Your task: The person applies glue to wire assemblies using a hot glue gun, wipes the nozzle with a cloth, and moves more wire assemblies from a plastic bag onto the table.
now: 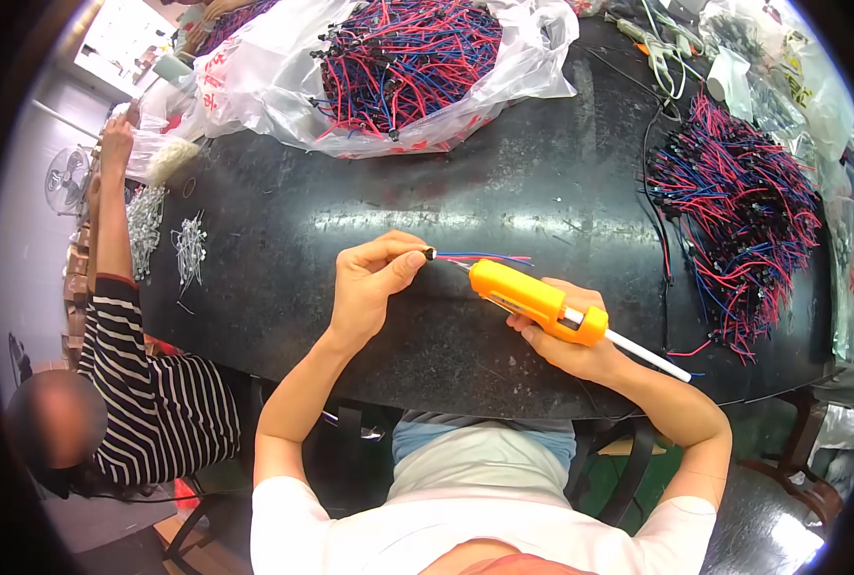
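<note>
My left hand (374, 283) pinches a small black connector (430, 254) between thumb and fingertips. Red and blue wires (489, 258) run out of the connector to the right, above the table. In my right hand (571, 340) is a yellow hot glue gun (532, 299), with a white glue stick (649, 356) sticking out of its back end. The gun's thin nozzle points left, close to the connector and just under the wires. Whether the tip touches the connector I cannot tell.
A clear plastic bag (532, 72) full of red and blue wired connectors (413, 57) lies at the back. Another large heap of them (734, 211) sits at right beside a black cord (659, 220). Small white pieces (190, 251) lie left, near a person in a striped shirt (120, 335).
</note>
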### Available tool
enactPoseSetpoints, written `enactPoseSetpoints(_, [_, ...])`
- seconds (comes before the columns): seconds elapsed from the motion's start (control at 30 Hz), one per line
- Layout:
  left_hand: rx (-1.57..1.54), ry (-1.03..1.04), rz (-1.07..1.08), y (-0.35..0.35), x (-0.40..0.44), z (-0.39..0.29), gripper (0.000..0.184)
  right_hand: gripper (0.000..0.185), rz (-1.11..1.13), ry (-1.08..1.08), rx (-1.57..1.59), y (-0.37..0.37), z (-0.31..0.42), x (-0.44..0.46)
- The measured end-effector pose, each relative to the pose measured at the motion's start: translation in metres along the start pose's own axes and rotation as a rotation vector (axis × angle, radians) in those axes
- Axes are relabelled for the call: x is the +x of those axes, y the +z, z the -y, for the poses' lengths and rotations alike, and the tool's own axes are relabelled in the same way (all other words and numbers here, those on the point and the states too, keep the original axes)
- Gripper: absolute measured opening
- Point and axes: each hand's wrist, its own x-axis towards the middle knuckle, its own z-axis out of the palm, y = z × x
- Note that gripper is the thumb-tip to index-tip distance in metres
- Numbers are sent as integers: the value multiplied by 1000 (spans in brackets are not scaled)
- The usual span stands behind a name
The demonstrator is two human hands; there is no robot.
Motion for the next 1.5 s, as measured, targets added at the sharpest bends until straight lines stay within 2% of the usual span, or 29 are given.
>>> enactPoseSetpoints(0.33, [38,-7,15,6,-1,0,10,17,-26,-28,-42,5,-1,2])
enactPoseSetpoints(0.53, [147,89,1,9,0,3,11,17,-37,-14,-44,5,1,3])
enactPoseSetpoints(0.63, [179,115,-34,12,-1,-1,9,16,-55,-3,-48,4,-1,1])
enactPoseSetpoints(0.8, [48,48,-153,5,-1,-5,8,11,-56,71,5,1,-1,-2])
enactPoseSetpoints(0.9, [-107,-48,-149,-6,3,-2,10,16,-43,352,289,0,3,-10])
enactPoseSetpoints(1.03, [-138,-102,-146,-9,6,-1,12,23,-3,490,606,-6,7,-10])
enactPoseSetpoints(1.13, [-79,7,-159,-10,5,-6,10,24,4,495,692,-13,5,-7])
enactPoseSetpoints(1.3, [239,415,-206,-3,8,-47,6,24,-68,521,769,-18,-1,-6])
enactPoseSetpoints(1.43, [516,715,-261,-10,65,-100,10,18,-76,521,757,-17,-2,-3])
enactPoseSetpoints(1.5, [786,831,-300,-17,115,-119,16,18,-72,515,731,-16,-2,-3])
